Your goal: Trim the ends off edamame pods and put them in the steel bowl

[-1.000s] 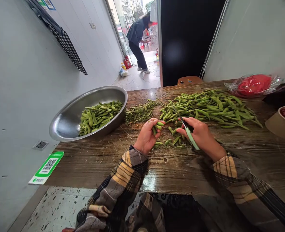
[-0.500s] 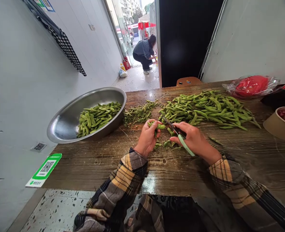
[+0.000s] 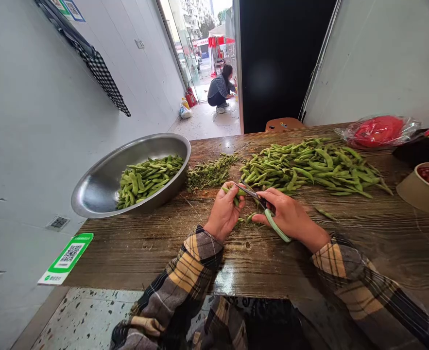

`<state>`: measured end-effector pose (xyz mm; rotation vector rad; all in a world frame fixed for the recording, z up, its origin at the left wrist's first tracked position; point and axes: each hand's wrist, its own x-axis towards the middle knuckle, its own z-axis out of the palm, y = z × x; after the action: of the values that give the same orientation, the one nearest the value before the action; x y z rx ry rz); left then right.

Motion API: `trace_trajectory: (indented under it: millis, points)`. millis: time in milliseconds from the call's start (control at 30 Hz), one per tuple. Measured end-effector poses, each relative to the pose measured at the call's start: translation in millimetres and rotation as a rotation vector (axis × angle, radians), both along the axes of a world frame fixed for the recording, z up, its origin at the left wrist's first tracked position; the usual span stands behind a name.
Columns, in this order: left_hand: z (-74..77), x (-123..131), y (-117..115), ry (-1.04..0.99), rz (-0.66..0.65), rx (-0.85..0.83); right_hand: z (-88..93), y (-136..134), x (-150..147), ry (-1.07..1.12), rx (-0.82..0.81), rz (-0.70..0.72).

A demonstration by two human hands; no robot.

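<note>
My left hand (image 3: pixel 226 212) is closed around green edamame pods (image 3: pixel 240 192), their ends poking out between thumb and fingers. Scissors (image 3: pixel 277 226) with pale green handles are in my right hand (image 3: pixel 287 213). Their blades are parted and reach to the pods at my left fingertips. Behind my hands lies a large heap of edamame pods (image 3: pixel 312 165) on the wooden table (image 3: pixel 156 257). Left of that heap is a pile of green trimmings (image 3: pixel 214 170). A few loose pods lie under my hands, partly hidden.
A tilted steel basin (image 3: pixel 97 187) holding more pods stands at the left. At the right are a paper bowl (image 3: pixel 420 194) of dark red pieces and a red item in clear plastic (image 3: pixel 380 131). A person (image 3: pixel 219 90) crouches by the doorway.
My right hand has shifted slightly left, bringing the scissor blades from beside the pods onto them. In the doorway the person has gone from bending to a low crouch.
</note>
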<state>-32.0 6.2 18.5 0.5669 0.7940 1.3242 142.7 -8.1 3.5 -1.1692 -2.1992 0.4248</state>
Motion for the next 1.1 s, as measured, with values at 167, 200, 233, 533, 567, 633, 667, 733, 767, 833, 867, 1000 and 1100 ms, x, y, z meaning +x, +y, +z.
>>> trace_trajectory:
  millis: [167,200,233,533,567,633,667,733,767,833,867,1000,1100]
  points:
    - [-3.3,1,0,0.014,-0.050,-0.001,-4.6,0,-1,0.018,0.033,0.012]
    - [-4.5,1,0,0.027,-0.058,-0.002,-5.2,1,0,0.020,0.037,0.019]
    - [-5.6,-1,1,0.043,-0.064,0.000,-5.3,1,1,0.026,0.038,0.025]
    - [-11.7,-8,12,0.244,-0.116,0.119,9.7,18,25,0.275,0.100,-0.229]
    - [-11.7,-7,12,0.287,-0.132,0.141,10.3,19,26,0.288,0.104,-0.232]
    - [-11.4,-4,13,0.391,-0.157,0.190,9.7,20,26,0.298,0.111,-0.224]
    - [-11.3,-4,13,0.457,-0.168,0.219,8.8,20,26,0.294,0.113,-0.216]
    - [-11.3,-2,15,0.641,-0.167,0.291,7.0,20,23,0.279,0.111,-0.203]
    - [-11.7,-1,17,0.757,-0.152,0.334,6.3,19,22,0.271,0.107,-0.198]
    - [-13.5,3,21,1.008,-0.109,0.418,5.9,19,21,0.261,0.098,-0.191]
    - [-14.9,6,22,1.124,-0.092,0.452,6.0,19,21,0.261,0.095,-0.191]
    - [-22.8,18,25,1.449,-0.170,0.547,6.6,19,21,0.253,0.098,-0.183]
    - [-26.8,20,25,1.573,-0.231,0.599,5.8,19,21,0.242,0.104,-0.170]
